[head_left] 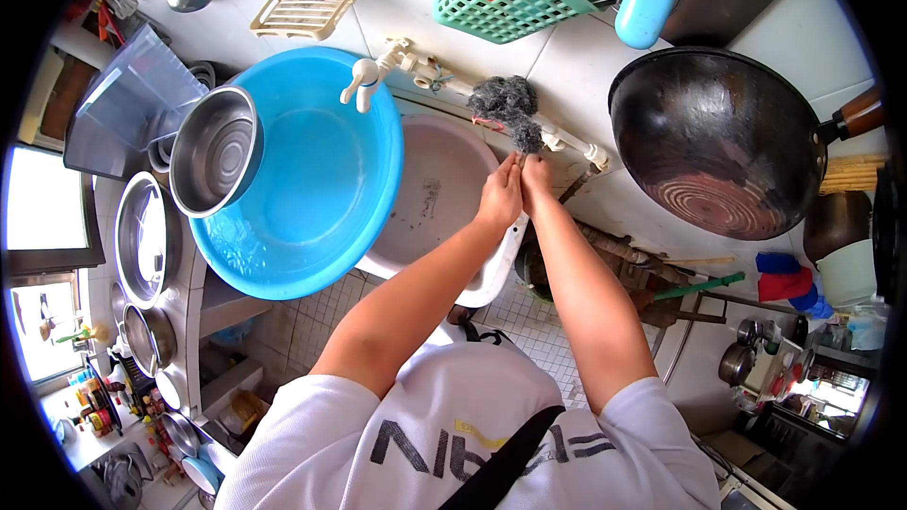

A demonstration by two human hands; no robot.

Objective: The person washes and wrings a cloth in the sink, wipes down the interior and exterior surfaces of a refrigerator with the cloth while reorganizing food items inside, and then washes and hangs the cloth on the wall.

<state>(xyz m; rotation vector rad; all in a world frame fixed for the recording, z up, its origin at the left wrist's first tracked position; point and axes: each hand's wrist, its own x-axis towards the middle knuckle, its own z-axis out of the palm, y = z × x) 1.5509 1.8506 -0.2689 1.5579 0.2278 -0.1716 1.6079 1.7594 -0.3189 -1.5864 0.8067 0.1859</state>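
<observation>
Two hands, the left hand (500,193) and the right hand (537,178), are held side by side, fingertips pointed away from the body. Fingers are seen curled inward; how far the grip is closed, and whether anything is held, cannot be told from this angle. Both forearms are extended forward and converge at the wrists, the left slanted rightward, the right slanted leftward. Dark grey scouring mesh (504,97) is located just beyond the fingertips, in front of a white pipe (565,138); contact with the hands cannot be confirmed. The pale sink (436,179), marked with dark specks, is positioned beside the left hand. Farther left, a blue tub (326,165) is noted, its left side overlapped by a metal bowl (219,151). A blackened wok (713,137) is seen at right.
</observation>
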